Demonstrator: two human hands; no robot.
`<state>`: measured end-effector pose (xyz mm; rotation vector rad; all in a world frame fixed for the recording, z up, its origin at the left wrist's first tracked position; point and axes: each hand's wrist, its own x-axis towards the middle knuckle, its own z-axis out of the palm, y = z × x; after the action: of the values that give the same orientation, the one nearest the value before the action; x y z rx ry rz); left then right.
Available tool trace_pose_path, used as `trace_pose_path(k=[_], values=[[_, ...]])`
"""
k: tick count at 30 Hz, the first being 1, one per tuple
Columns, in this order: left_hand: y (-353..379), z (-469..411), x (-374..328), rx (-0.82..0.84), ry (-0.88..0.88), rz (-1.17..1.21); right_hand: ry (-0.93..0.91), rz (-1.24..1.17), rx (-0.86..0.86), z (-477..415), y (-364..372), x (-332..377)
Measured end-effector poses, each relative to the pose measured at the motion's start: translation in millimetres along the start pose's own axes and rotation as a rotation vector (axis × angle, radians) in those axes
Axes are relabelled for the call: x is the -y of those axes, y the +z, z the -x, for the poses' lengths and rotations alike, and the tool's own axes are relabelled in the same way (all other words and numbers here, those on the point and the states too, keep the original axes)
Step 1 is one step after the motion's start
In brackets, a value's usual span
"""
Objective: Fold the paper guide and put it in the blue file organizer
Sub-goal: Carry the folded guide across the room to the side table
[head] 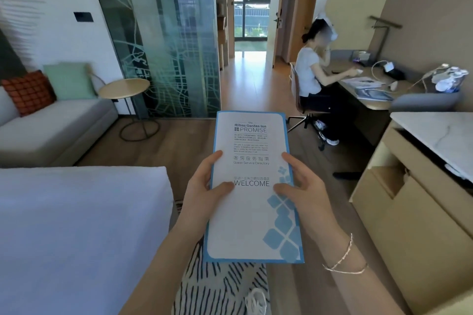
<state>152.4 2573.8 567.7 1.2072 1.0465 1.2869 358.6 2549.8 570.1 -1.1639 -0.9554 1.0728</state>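
Note:
I hold a tall, narrow paper guide (252,215) upright in front of me, white with a light-blue border and blue tile pattern, printed "Guest Service Directory" and "WELCOME". It appears folded into one slim panel. My left hand (204,184) grips its left edge, thumb across the front. My right hand (299,186) grips the right edge the same way, with bracelets on that wrist. I cannot pick out a blue file organizer with certainty; blue-and-white items (373,94) lie on the desk at the right.
A white bed (76,225) fills the lower left. A grey sofa (51,128) and round side table (124,87) stand at the left. A person (311,79) sits at the desk (371,102). A marble-topped cabinet (435,140) stands at the right.

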Motion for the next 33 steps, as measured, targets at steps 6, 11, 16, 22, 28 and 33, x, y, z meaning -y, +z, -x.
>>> trace_pose_path(k=[6, 11, 16, 22, 28, 33], values=[[36.7, -171.7, 3.3, 0.0, 0.016, 0.027, -0.034, 0.002, 0.025, -178.9, -2.8, 10.3], [82.8, -294.4, -3.9, 0.089, 0.031, 0.004, -0.056, -0.017, -0.055, -282.2, -23.9, 29.8], [150.3, -384.6, 12.9, 0.275, 0.019, -0.001, -0.085, -0.005, -0.254, -337.7, -69.4, 38.1], [248.3, -460.2, 48.1, 0.575, -0.019, 0.039, -0.093, -0.007, -0.522, -369.0, -132.5, 37.8], [345.5, -496.5, 60.7, 0.937, -0.113, 0.085, -0.14, -0.022, -0.902, -370.2, -175.3, 37.6], [421.6, -483.3, 70.9, 1.232, -0.158, 0.092, -0.166, 0.006, -1.221, -340.7, -200.1, 42.7]])
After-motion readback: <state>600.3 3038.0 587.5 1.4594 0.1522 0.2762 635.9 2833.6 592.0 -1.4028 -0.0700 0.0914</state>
